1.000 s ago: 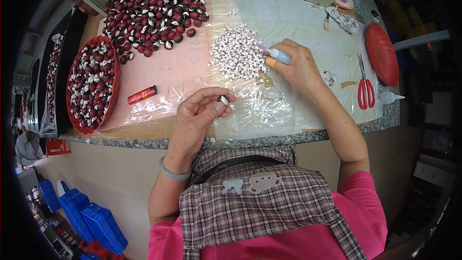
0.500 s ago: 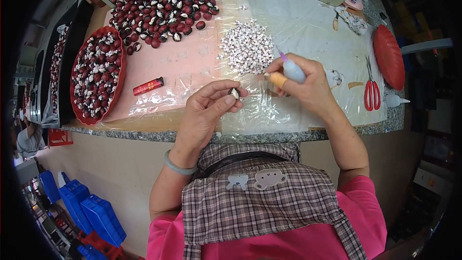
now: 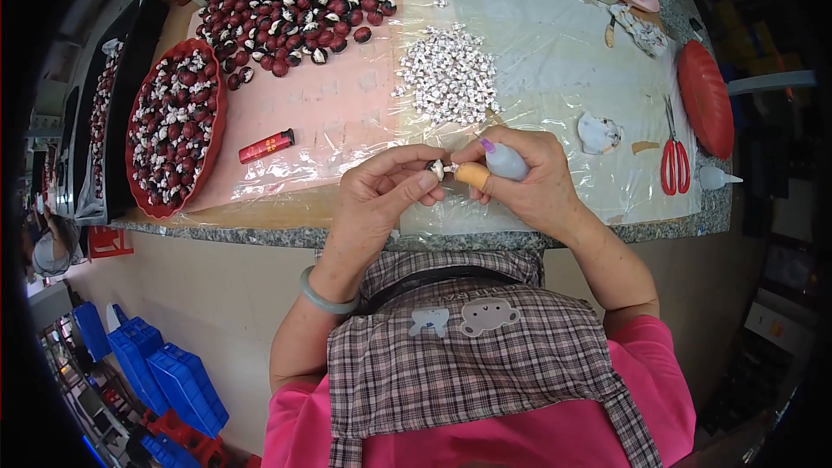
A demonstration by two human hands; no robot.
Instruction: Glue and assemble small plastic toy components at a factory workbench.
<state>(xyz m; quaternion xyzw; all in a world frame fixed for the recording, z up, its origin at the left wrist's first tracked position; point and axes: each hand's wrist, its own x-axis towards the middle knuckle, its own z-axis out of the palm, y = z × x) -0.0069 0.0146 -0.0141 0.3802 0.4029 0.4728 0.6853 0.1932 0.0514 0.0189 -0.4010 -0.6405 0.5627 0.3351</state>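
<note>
Between the thumb and fingers of my left hand [image 3: 373,195] is a small rounded black-and-white piece [image 3: 437,171], like those in the heap of dark red, black and white pieces [image 3: 295,9]. My right hand [image 3: 546,186], with an orange-yellow cover [image 3: 473,175] on a digit, is closed around a squeeze bottle [image 3: 505,163] with a purple tip. Its fingertips pinch a tiny white bit [image 3: 451,167] right against the rounded piece; whether they touch is hard to tell. Beyond both hands lies a heap of small white bits [image 3: 446,74].
At left stands a red scalloped tray [image 3: 217,121] full of pieces, near a red lighter [image 3: 267,146]. Red-handled scissors [image 3: 675,165], another squeeze bottle [image 3: 718,178] and a red dish [image 3: 704,100] lie at right. A speckled stone edge [image 3: 364,243] borders the table's near side.
My right hand has come down and left from near the white heap, bringing its fingertips to the piece in my left hand. The left hand stays nearly in place; the view has shifted slightly.
</note>
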